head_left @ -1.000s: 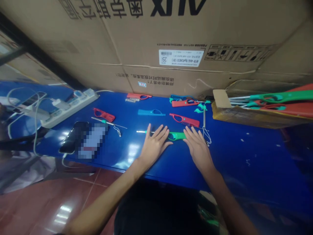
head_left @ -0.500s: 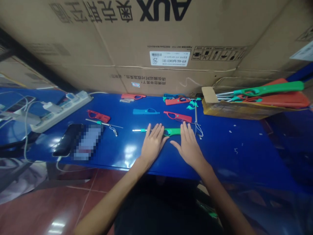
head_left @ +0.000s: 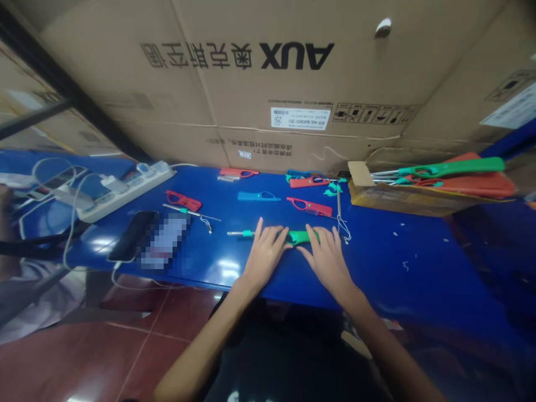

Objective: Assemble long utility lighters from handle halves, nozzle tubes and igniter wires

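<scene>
We've got a green lighter lying flat on the blue table, back from the front edge, its metal rod pointing to the L end. Our L hand lies over the lighter's neck, fingers extended; our R hand is on the handle's other end, fingers a bit bent, thumb apart. Can't tell if either grips. Just behind, twd the back edge, we see a blue handle and a red handle, w/ a loose metal rod nr its R end. Further L, we have a red grip and a black phone nr the front edge, then a white power strip. At the back edge, R side, an open box holds more lighters, green & red. Behind the back edge stands a big carton w/ "AUX" upside down.
</scene>
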Demonstrator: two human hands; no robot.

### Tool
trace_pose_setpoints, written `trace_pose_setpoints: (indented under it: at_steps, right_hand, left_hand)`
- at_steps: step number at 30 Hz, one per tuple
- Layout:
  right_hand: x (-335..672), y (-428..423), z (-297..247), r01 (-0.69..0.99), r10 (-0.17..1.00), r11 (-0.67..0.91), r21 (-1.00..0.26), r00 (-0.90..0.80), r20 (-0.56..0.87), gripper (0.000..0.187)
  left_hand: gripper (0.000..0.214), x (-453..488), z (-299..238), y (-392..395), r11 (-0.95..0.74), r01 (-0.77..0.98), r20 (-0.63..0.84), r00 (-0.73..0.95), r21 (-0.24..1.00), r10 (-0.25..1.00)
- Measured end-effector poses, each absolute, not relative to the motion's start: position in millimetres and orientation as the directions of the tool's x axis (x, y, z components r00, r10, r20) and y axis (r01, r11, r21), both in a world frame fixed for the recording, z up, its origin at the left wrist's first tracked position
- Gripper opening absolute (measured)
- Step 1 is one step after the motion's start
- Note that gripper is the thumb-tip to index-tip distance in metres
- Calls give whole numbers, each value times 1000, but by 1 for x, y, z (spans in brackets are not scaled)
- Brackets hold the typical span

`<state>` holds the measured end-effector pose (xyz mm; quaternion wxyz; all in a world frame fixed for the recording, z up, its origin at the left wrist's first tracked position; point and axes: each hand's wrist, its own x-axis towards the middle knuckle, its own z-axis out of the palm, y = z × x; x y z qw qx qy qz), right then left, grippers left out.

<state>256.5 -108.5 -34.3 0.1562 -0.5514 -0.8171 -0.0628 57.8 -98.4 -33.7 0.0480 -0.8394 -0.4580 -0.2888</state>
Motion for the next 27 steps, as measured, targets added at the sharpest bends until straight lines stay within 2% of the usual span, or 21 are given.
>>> trace_pose_setpoints:
  at_steps: [5, 7, 9, 10, 11, 12, 14, 15, 16, 17, 19, 21, 25, 27]
  right_hand:
    - [249, -108, -21, 890, 878, 444, -99, -411, 246, 17]
    - [245, -106, -18, 882, 883, 452, -134, -421, 210, 12]
    - [243, -103, -16, 873, 890, 450, -189, -421, 174, 11]
    - [243, -103, -15, 868, 895, 443, -223, -417, 157, 12]
    - [242, -103, -14, 862, 901, 434, -260, -411, 141, 14]
    - [242, -105, -12, 855, 907, 421, -301, -402, 126, 16]
    - [238, -111, -8, 831, 919, 387, -399, -381, 98, 23]
    - [235, -115, -6, 811, 924, 369, -455, -374, 83, 25]
    - [232, -121, -4, 781, 925, 353, -514, -374, 67, 27]
    - [227, -126, -2, 744, 922, 341, -575, -385, 48, 27]
    - [218, -135, 0, 650, 903, 317, -690, -430, 10, 29]
    - [208, -140, -1, 565, 884, 278, -777, -467, -24, 33]
    - [196, -143, 2, 470, 867, 183, -863, -491, -83, 37]
    - [200, -142, 13, 448, 841, 180, -876, -531, -99, 34]
  left_hand:
    - [35, 53, -16, -126, -567, 782, 518, 383, 260, 765]
    - [36, 52, -9, -141, -525, 801, 567, 299, 288, 768]
    - [37, 50, -6, -156, -460, 819, 692, 111, 343, 713]
    - [31, 49, -7, -163, -479, 799, 761, 42, 363, 648]
    - [22, 49, -9, -168, -567, 729, 799, 45, 384, 599]
    - [16, 49, -12, -171, -624, 626, 774, 51, 468, 631]
    - [19, 52, -20, -171, -423, 442, 529, -148, 791, 836]
    - [29, 54, -22, -168, -296, 329, 374, -204, 897, 905]
    - [38, 57, -23, -165, -217, 207, 256, -188, 954, 948]
    - [42, 61, -23, -160, -171, 79, 179, -110, 982, 978]
    - [46, 68, -18, -153, -116, -145, 123, 42, 983, 992]
    - [42, 75, -10, -150, -52, -294, 69, 50, 954, 996]
    - [37, 79, 2, -150, 71, -410, -63, 33, 909, 997]
    - [37, 74, 5, -150, 85, -438, -81, 29, 895, 996]
